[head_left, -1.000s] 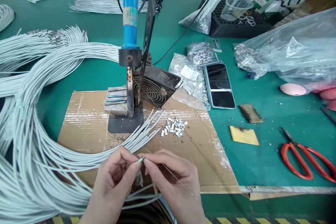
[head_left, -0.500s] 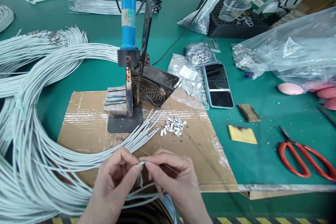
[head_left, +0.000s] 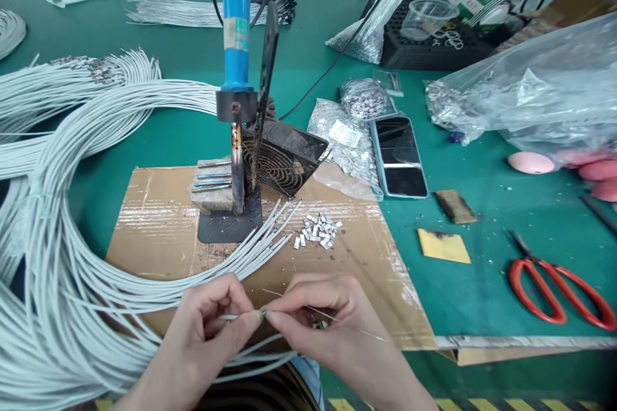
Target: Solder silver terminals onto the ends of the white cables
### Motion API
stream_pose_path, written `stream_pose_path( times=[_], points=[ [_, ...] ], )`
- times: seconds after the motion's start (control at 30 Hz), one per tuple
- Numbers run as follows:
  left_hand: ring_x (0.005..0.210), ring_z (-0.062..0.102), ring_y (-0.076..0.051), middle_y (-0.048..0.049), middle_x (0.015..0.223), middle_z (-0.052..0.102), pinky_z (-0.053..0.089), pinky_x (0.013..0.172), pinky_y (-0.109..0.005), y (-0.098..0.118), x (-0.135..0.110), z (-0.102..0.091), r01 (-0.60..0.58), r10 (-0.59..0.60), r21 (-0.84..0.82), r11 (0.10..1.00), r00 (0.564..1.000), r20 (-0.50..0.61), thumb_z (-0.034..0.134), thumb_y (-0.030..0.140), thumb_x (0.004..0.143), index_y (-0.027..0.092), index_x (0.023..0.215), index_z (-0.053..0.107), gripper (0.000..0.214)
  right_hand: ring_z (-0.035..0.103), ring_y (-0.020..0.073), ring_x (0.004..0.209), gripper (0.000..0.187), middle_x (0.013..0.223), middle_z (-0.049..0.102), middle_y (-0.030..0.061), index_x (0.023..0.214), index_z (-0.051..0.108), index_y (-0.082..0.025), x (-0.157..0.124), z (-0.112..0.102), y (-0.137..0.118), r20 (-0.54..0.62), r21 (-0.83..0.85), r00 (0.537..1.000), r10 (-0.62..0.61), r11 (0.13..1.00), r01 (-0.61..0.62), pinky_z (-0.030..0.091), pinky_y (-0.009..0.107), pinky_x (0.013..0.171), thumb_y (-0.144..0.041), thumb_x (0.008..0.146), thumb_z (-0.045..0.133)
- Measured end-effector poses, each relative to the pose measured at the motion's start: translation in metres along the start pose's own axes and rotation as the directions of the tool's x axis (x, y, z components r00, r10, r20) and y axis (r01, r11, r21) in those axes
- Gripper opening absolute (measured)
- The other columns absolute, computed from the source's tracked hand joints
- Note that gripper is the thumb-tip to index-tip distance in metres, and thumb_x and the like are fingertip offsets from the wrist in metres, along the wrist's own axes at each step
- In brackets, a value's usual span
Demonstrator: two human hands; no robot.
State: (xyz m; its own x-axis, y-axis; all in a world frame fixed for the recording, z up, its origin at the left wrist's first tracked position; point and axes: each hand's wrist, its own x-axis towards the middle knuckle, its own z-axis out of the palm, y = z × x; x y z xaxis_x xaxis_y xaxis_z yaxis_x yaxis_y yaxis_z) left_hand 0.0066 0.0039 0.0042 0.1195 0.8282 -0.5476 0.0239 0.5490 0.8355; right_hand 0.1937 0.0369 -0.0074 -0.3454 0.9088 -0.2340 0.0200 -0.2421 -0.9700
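Note:
My left hand [head_left: 212, 321] is closed, pinching a light-grey cable [head_left: 230, 317] near its end between thumb and forefinger. Thumb and forefinger of my right hand [head_left: 328, 314] meet the left fingertips at a tiny metal piece [head_left: 263, 313] on the cable's tip, mostly hidden by the fingers. A thin solder wire [head_left: 369, 333] runs through the right hand, its free end sticking out past the forefinger. Something small and shiny shows inside the curled right fingers. Beyond the hands, a bundle of cable ends [head_left: 270, 244] lies beside a pile of small metal terminals [head_left: 321, 231].
A blue-handled soldering iron [head_left: 236, 64] stands upright on a black base [head_left: 226, 228], by a small fan [head_left: 282, 157]. Large cable coils [head_left: 53, 257] fill the left. To the right are a phone [head_left: 401, 157], a yellow sponge [head_left: 443, 246] and red-handled scissors [head_left: 537, 289].
Both hands have shifted slightly downward, and the right wrist has swung outward to the right. The solder wire has moved with the right hand. The fingertips still meet at the cable's tip.

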Motion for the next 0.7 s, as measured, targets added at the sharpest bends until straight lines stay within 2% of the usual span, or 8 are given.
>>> stream_pose_path(
  times=[0.1,0.23,0.37,0.47,0.53,0.6,0.67,0.7],
  points=[
    [0.060,0.031,-0.012,0.0058,0.062,0.043,0.022,0.054,-0.026,0.005,0.002,0.001,0.023,-0.022,0.043,0.999,0.999,-0.024,0.080,0.045,0.083,0.018,0.067,0.059,0.037,0.049,0.0093,0.052,0.018,0.056,0.058,-0.0004,0.077,0.089,-0.021,-0.001,-0.002,-0.007,0.036,-0.104,0.999,-0.014,0.994,0.018,0.035,0.020,0.048,-0.016,0.082,0.072],
    [0.057,0.034,-0.011,0.0061,0.059,0.044,0.025,0.052,-0.023,0.009,0.001,0.010,0.035,-0.033,0.023,0.999,0.994,-0.109,0.084,0.040,0.077,0.018,0.065,0.060,0.035,0.050,0.0101,0.052,0.018,0.056,0.059,0.0002,0.075,0.088,-0.020,-0.003,-0.002,-0.010,0.022,-0.130,0.999,-0.034,0.991,0.036,0.036,0.020,0.047,-0.020,0.084,0.072],
    [0.054,0.037,-0.010,0.0057,0.056,0.048,0.027,0.052,-0.022,0.007,-0.001,0.021,-0.058,0.053,-0.017,0.998,0.972,-0.228,0.086,0.040,0.077,0.018,0.065,0.063,0.033,0.048,0.0094,0.050,0.016,0.055,0.060,-0.0001,0.069,0.083,-0.018,-0.004,0.006,-0.001,-0.108,-0.090,0.993,-0.056,0.995,0.046,0.036,0.019,0.045,-0.020,0.082,0.074],
    [0.052,0.035,-0.009,0.0064,0.055,0.048,0.026,0.050,-0.022,0.002,0.000,0.027,-0.109,0.092,-0.044,0.993,0.957,-0.276,0.086,0.046,0.080,0.019,0.068,0.063,0.037,0.047,0.0091,0.048,0.019,0.055,0.058,-0.0013,0.068,0.079,-0.017,-0.008,0.024,0.018,-0.252,-0.044,0.963,-0.091,0.996,0.083,0.037,0.020,0.044,-0.023,0.085,0.074],
    [0.051,0.033,-0.008,0.0068,0.055,0.048,0.024,0.048,-0.021,-0.001,0.002,0.028,-0.090,0.055,-0.124,0.988,0.963,-0.264,0.085,0.054,0.080,0.019,0.073,0.064,0.041,0.047,0.0097,0.047,0.019,0.055,0.058,-0.0016,0.070,0.078,-0.018,-0.012,0.039,0.031,-0.399,-0.088,0.898,-0.184,0.983,0.162,0.038,0.021,0.043,-0.020,0.088,0.073],
    [0.050,0.030,-0.007,0.0070,0.056,0.051,0.023,0.047,-0.019,-0.003,0.004,0.026,-0.057,0.008,-0.217,0.974,0.975,-0.220,0.085,0.058,0.080,0.019,0.079,0.066,0.044,0.052,0.0110,0.048,0.014,0.059,0.062,-0.0010,0.081,0.080,-0.021,-0.016,0.050,0.042,-0.504,-0.233,0.781,-0.370,0.928,0.290,0.042,0.022,0.044,-0.010,0.087,0.073],
    [0.049,0.028,-0.006,0.0068,0.057,0.053,0.024,0.046,-0.018,-0.004,0.005,0.022,-0.025,-0.025,-0.276,0.961,0.984,-0.175,0.087,0.058,0.078,0.018,0.080,0.068,0.044,0.058,0.0130,0.051,0.030,0.065,0.070,0.0006,0.097,0.082,-0.024,-0.017,0.054,0.046,-0.484,-0.407,0.673,-0.559,0.825,0.392,0.049,0.024,0.048,0.000,0.082,0.073],
    [0.049,0.028,-0.005,0.0067,0.057,0.054,0.024,0.047,-0.018,-0.004,0.006,0.020,-0.017,-0.032,-0.287,0.958,0.986,-0.165,0.089,0.056,0.077,0.017,0.079,0.069,0.044,0.061,0.0142,0.053,0.038,0.068,0.073,0.0016,0.104,0.082,-0.025,-0.018,0.053,0.046,-0.438,-0.478,0.641,-0.630,0.767,0.427,0.053,0.025,0.051,0.003,0.080,0.074]
  ],
)
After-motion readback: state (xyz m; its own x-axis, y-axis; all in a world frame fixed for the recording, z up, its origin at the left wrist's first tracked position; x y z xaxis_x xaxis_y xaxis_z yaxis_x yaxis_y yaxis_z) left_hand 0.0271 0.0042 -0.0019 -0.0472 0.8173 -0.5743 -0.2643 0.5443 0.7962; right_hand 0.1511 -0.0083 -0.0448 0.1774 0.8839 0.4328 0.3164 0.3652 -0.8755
